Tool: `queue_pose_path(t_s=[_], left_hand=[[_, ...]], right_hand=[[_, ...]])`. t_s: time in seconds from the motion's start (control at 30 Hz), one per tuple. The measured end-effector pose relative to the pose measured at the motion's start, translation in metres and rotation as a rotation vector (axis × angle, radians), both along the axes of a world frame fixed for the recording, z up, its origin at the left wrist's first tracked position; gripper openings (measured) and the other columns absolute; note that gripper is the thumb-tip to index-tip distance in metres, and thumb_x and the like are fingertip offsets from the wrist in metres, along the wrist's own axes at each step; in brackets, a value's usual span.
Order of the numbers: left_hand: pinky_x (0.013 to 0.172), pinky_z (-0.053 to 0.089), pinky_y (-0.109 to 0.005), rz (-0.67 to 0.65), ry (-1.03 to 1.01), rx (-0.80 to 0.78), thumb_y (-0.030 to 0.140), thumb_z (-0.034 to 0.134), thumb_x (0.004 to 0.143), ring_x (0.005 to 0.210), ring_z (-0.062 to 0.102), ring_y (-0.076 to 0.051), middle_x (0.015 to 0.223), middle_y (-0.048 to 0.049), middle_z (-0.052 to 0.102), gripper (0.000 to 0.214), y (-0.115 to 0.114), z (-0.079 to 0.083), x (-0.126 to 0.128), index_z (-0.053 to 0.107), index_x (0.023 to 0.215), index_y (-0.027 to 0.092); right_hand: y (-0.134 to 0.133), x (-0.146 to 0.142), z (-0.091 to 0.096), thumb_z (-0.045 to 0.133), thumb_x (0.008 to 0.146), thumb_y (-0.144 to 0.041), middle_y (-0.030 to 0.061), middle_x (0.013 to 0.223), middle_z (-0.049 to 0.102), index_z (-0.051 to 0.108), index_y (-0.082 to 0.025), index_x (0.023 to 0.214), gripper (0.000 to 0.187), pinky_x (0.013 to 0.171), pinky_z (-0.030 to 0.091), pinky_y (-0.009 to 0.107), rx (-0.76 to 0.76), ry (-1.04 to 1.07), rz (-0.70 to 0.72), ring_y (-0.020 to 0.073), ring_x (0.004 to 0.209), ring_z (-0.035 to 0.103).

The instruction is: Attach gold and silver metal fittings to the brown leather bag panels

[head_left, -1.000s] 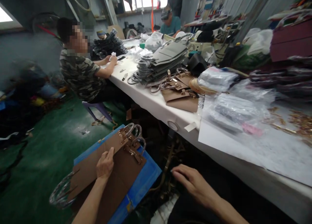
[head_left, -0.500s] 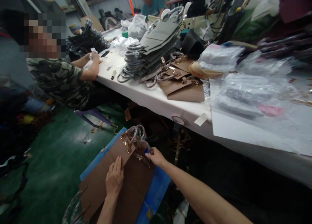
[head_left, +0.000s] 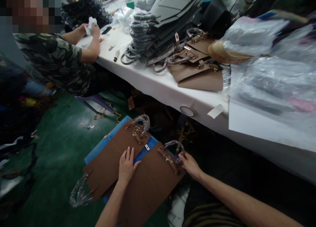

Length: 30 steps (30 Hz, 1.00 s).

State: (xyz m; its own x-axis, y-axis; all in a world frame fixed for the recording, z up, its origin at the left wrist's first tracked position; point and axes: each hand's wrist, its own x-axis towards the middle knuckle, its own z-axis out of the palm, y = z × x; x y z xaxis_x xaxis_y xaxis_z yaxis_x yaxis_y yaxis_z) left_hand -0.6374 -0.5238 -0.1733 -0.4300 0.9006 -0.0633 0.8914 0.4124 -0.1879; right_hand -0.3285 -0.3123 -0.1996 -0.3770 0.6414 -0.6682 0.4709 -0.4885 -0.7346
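Two flat brown handbag panels lie low in front of me on a blue surface [head_left: 98, 150]. Flat against the left bag panel [head_left: 105, 166] rests my left hand [head_left: 126, 166], fingers stretched out, thumb reaching over the gap. Plastic-wrapped handles [head_left: 142, 123] stand at this panel's upper end, and more wrapped handles [head_left: 80, 194] hang off its lower end. My right hand [head_left: 190, 165] is closed round the wrapped handle [head_left: 176, 143] of the right bag panel [head_left: 150, 181]. That panel carries straps and a metal clasp [head_left: 168, 159] near its top.
A white-covered table [head_left: 158, 88] runs across, bearing brown bag panels [head_left: 202, 79], a stack of grey ones [head_left: 172, 19], plastic-wrapped packs [head_left: 276, 88] and a tape roll [head_left: 187, 111] at its edge. A person in a camouflage shirt [head_left: 56, 62] sits at the left.
My right hand has moved right, drawing the right panel out from beside and partly under the left one; blue now shows between them. My view has tilted down.
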Motion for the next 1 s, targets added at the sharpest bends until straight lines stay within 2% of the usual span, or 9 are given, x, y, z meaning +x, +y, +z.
queue_pose_path(t_s=[0.17, 0.4, 0.6, 0.73, 0.83, 0.9, 0.93, 0.97, 1.0], left_hand=[[0.124, 0.025, -0.066, -0.003, 0.049, -0.037, 0.032, 0.043, 0.104, 0.155, 0.03, -0.04, 0.172, -0.015, 0.027, 0.06, -0.011, -0.009, -0.013, 0.033, 0.162, 0.022], [0.122, 0.026, -0.069, -0.05, 0.066, -0.102, 0.029, 0.041, 0.104, 0.157, 0.025, -0.04, 0.173, -0.0127, 0.024, 0.06, -0.008, -0.006, -0.057, 0.03, 0.163, 0.028], [0.114, 0.03, -0.077, -0.018, 0.053, -0.14, 0.031, 0.031, 0.107, 0.157, 0.021, -0.044, 0.174, -0.0142, 0.019, 0.058, 0.008, 0.0, -0.073, 0.026, 0.164, 0.027], [0.112, 0.03, -0.081, 0.083, 0.032, -0.171, 0.032, 0.023, 0.108, 0.158, 0.016, -0.045, 0.175, -0.0139, 0.014, 0.057, 0.015, 0.004, -0.069, 0.025, 0.164, 0.025], [0.112, 0.029, -0.081, 0.135, 0.008, -0.182, 0.028, 0.026, 0.107, 0.158, 0.018, -0.043, 0.174, -0.0139, 0.02, 0.055, 0.022, 0.02, -0.057, 0.034, 0.162, 0.025], [0.111, 0.033, -0.08, 0.17, -0.034, -0.165, 0.026, 0.036, 0.106, 0.154, 0.029, -0.044, 0.17, -0.0179, 0.032, 0.052, 0.038, 0.037, -0.046, 0.045, 0.157, 0.021], [0.11, 0.038, -0.076, 0.216, -0.072, -0.155, 0.027, 0.046, 0.104, 0.148, 0.039, -0.044, 0.164, -0.0205, 0.04, 0.049, 0.051, 0.046, -0.04, 0.05, 0.152, 0.017], [0.115, 0.04, -0.068, 0.307, -0.224, -0.147, 0.034, 0.059, 0.101, 0.146, 0.044, -0.038, 0.162, -0.0159, 0.044, 0.051, 0.07, 0.056, -0.034, 0.051, 0.149, 0.021], [0.109, 0.049, -0.062, 0.292, -0.298, -0.147, 0.04, 0.066, 0.097, 0.135, 0.055, -0.035, 0.152, -0.0134, 0.053, 0.051, 0.093, 0.064, -0.027, 0.055, 0.144, 0.022]], right_hand=[[-0.006, -0.018, -0.015, 0.053, 0.085, -0.051, 0.0067, 0.091, 0.074, 0.059, -0.022, 0.098, 0.033, 0.069, 0.055, 0.031, -0.081, 0.048, -0.112, 0.0245, 0.089, 0.073], [-0.013, -0.062, -0.02, 0.054, 0.087, -0.045, 0.0069, 0.09, 0.074, 0.06, -0.022, 0.096, 0.025, 0.072, 0.057, 0.032, -0.031, 0.046, -0.184, 0.0247, 0.09, 0.074], [-0.007, -0.1, -0.013, 0.047, 0.096, -0.032, 0.0059, 0.088, 0.075, 0.06, -0.021, 0.098, 0.017, 0.075, 0.056, 0.028, 0.056, -0.019, -0.135, 0.0199, 0.083, 0.074], [0.005, -0.118, -0.008, 0.047, 0.098, -0.026, 0.0086, 0.099, 0.076, 0.063, -0.019, 0.102, 0.018, 0.085, 0.054, 0.029, 0.106, -0.141, -0.03, 0.0207, 0.094, 0.073], [0.011, -0.121, 0.006, 0.049, 0.098, -0.024, 0.0156, 0.116, 0.073, 0.067, -0.016, 0.109, 0.023, 0.098, 0.051, 0.033, 0.145, -0.234, 0.033, 0.0257, 0.114, 0.07], [0.013, -0.114, 0.028, 0.052, 0.096, -0.023, 0.0203, 0.126, 0.069, 0.068, -0.013, 0.114, 0.027, 0.103, 0.05, 0.037, 0.168, -0.27, 0.045, 0.0297, 0.122, 0.068], [0.014, -0.108, 0.041, 0.055, 0.093, -0.021, 0.0213, 0.127, 0.069, 0.069, -0.012, 0.116, 0.029, 0.103, 0.051, 0.038, 0.179, -0.28, 0.039, 0.0315, 0.123, 0.068], [0.016, -0.101, 0.056, 0.059, 0.09, -0.02, 0.0202, 0.128, 0.069, 0.07, -0.013, 0.118, 0.031, 0.102, 0.053, 0.04, 0.193, -0.287, 0.024, 0.0326, 0.123, 0.068], [0.019, -0.093, 0.071, 0.065, 0.085, -0.018, 0.018, 0.128, 0.07, 0.071, -0.015, 0.121, 0.036, 0.1, 0.055, 0.041, 0.214, -0.292, 0.0, 0.0339, 0.123, 0.068]])
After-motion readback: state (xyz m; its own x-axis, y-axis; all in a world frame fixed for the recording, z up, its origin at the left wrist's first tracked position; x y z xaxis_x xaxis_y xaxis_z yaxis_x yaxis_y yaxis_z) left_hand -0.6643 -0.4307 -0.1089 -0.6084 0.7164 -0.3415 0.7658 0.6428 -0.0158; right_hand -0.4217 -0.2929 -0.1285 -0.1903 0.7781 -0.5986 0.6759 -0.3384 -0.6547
